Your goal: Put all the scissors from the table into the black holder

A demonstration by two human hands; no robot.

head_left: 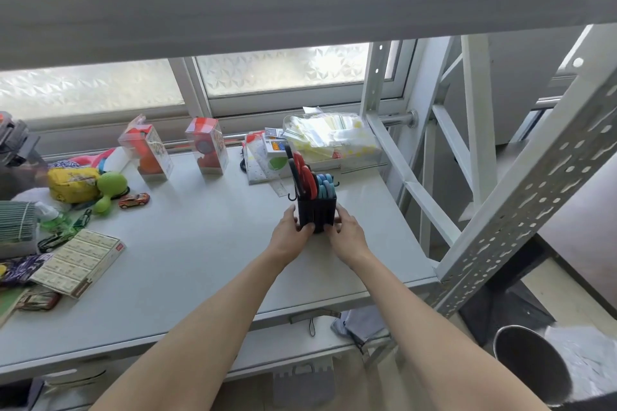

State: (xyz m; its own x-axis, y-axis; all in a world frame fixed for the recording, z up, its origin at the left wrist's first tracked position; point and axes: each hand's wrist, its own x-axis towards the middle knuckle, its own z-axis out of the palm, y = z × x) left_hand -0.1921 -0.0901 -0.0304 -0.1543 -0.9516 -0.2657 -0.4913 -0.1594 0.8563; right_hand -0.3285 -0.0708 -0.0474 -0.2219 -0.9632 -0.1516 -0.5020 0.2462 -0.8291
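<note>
The black holder (pixel 317 213) stands upright on the grey table (pixel 200 243), right of centre. Red-handled scissors (pixel 305 177) and blue-handled scissors (pixel 325 187) stick up out of its top, handles upward. My left hand (pixel 290 233) grips the holder's left side and my right hand (pixel 347 233) grips its right side, fingers wrapped around its lower half. I see no loose scissors lying on the table.
Behind the holder lie a clear box of packets (pixel 330 140) and a ruler set (pixel 263 163). Two clear toy boxes (pixel 207 150), a green toy (pixel 108 188), a toy car (pixel 133 200) and a flat carton (pixel 78 262) fill the left. A perforated metal post (pixel 521 203) rises at right.
</note>
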